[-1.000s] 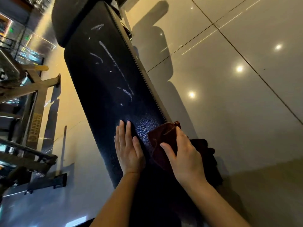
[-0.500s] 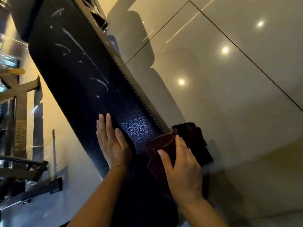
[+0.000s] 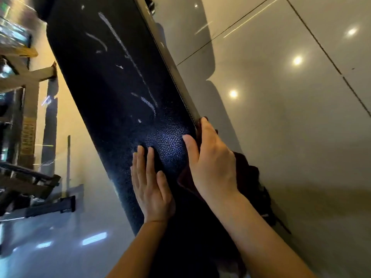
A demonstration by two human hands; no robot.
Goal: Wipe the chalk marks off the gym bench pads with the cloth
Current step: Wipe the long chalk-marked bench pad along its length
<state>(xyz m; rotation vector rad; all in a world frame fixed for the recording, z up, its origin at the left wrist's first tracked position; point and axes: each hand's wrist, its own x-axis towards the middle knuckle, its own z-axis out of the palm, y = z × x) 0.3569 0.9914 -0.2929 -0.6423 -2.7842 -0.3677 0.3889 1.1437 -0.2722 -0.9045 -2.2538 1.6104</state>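
Along the bench pad [image 3: 112, 81]'s right edge, the right hand [image 3: 212, 163] had slid forward, pressing the dark cloth [image 3: 249, 177] flat-fingered. Beside it, the left hand [image 3: 150, 189] stayed open and flat on the pad, chalk marks [image 3: 128, 55] still unwiped ahead.

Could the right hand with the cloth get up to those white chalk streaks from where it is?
Probably yes: the right hand presses the cloth on the pad's edge, and bare pad lies between it and the chalk streaks.

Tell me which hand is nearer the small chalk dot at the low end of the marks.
Left. The left hand lies flat on the pad, fingertips just below the chalk dot. The right hand presses the cloth at the pad's right edge, farther off.
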